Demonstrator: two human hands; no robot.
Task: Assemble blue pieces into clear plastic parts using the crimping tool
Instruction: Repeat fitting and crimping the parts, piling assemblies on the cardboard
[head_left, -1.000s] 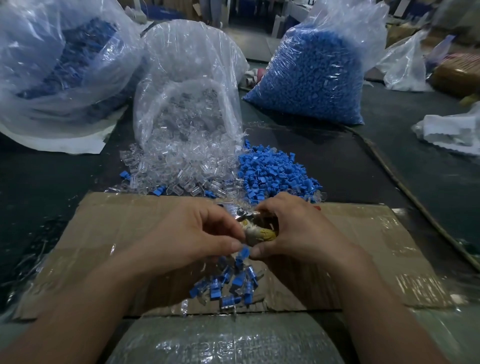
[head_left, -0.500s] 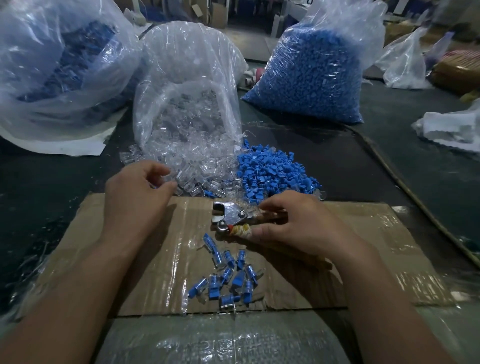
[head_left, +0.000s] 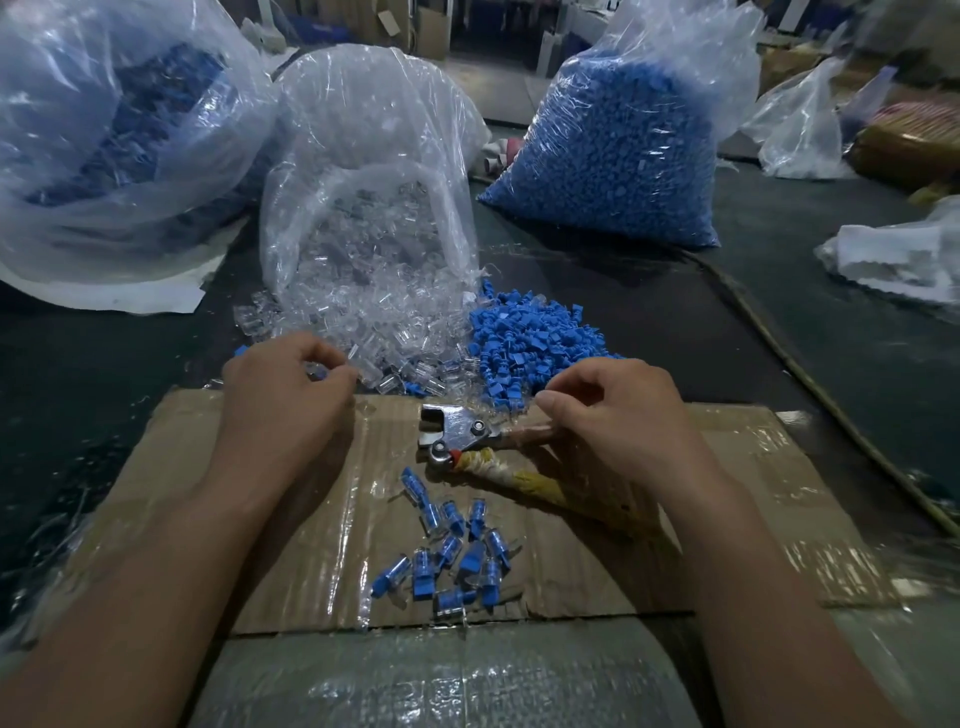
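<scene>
The left hand (head_left: 285, 400) curls its fingers at the near edge of the clear plastic parts (head_left: 363, 312), the right hand (head_left: 623, 421) sits half-curled beside the blue pieces (head_left: 530, 338), above the crimping tool (head_left: 457, 431) lying on the cardboard (head_left: 753, 493), and whether either hand grasps anything cannot be told

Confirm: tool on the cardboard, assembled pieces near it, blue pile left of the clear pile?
No: head view shows the blue pile right of the clear pile. The tool is on the cardboard, assembled pieces near it.
</scene>
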